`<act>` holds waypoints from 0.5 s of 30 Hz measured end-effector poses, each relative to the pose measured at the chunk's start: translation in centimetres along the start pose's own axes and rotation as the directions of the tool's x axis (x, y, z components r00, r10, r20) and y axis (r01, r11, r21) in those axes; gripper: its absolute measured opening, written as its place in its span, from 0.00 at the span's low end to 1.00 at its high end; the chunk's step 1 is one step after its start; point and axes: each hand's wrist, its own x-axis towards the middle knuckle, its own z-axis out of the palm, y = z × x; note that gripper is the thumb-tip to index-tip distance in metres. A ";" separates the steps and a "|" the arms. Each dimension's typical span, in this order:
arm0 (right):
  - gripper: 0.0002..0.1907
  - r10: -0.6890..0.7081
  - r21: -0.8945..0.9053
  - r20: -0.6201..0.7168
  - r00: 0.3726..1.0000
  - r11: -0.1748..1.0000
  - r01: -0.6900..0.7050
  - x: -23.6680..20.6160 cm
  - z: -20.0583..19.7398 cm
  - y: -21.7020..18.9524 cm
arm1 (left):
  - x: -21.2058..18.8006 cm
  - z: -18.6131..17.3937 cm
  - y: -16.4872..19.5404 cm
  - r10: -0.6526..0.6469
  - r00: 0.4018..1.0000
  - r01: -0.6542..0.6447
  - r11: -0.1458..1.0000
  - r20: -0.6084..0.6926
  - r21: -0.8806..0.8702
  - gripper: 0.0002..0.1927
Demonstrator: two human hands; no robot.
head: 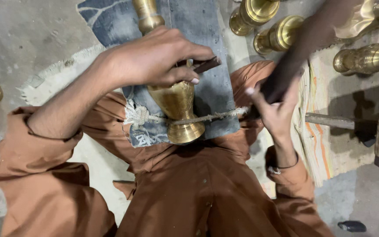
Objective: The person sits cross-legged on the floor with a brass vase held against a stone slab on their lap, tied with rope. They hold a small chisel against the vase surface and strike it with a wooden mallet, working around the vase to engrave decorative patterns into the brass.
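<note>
Chasing in progress: a brass vase, roped to a board across the lap, takes a punch gripped in the left hand, the right hand clenching a blurred mallet (next blow needs true aim).

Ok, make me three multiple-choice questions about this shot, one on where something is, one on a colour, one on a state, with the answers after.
1. Where does the shiny brass vase lie?
A. on the grey-blue cloth over the lap
B. on a shelf
C. in a basket

2. What colour is the person's loose garment?
A. white
B. rust brown
C. green

3. What is the frayed pale cord doing?
A. lying coiled on the floor
B. hanging from a hook
C. running across the vase's narrow neck

Answers: 1 A, the cloth lies beneath it; 2 B, sleeves and lap show it; 3 C, it crosses just above the flared foot, while the left hand presses a dark tool there and the right hand grips a dark, blurred handle.
</note>
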 end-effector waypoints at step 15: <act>0.39 -0.094 0.121 -0.162 0.982 0.986 0.114 -3.5 1.8 1.3 | 1.6 -1.4 -0.3 0.334 0.941 -0.336 0.941 0.053 0.026 0.19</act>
